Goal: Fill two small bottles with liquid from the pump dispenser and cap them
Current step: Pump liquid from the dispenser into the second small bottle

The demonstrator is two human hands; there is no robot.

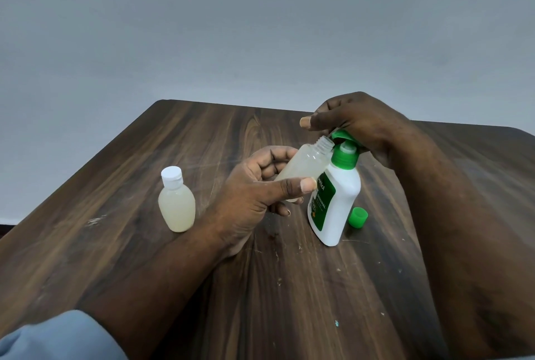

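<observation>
Two small bottles are showing on the scene. One, the capped bottle (176, 206), is standing upright on the worktop (130, 258) at the left, holding pale cloudy liquid under a white flip cap (172, 176). The other, the open bottle (304, 164), is being held above the worktop by the left hand (254, 189), whose thumb and fingers are pinching its body. It is tilting with its bare threaded neck pointing up and to the right, just at the green nozzle of the pump dispenser (338, 206). Pale liquid is lying in its lower part. The right hand (359, 122) is resting on top of the green pump head, its fingers curling down over the far side and its thumb sticking out to the left. A green cap (358, 217) is lying on its side on the worktop, just right of the dispenser's base. A blue-grey sleeve (58, 336) is showing at the near left corner.
</observation>
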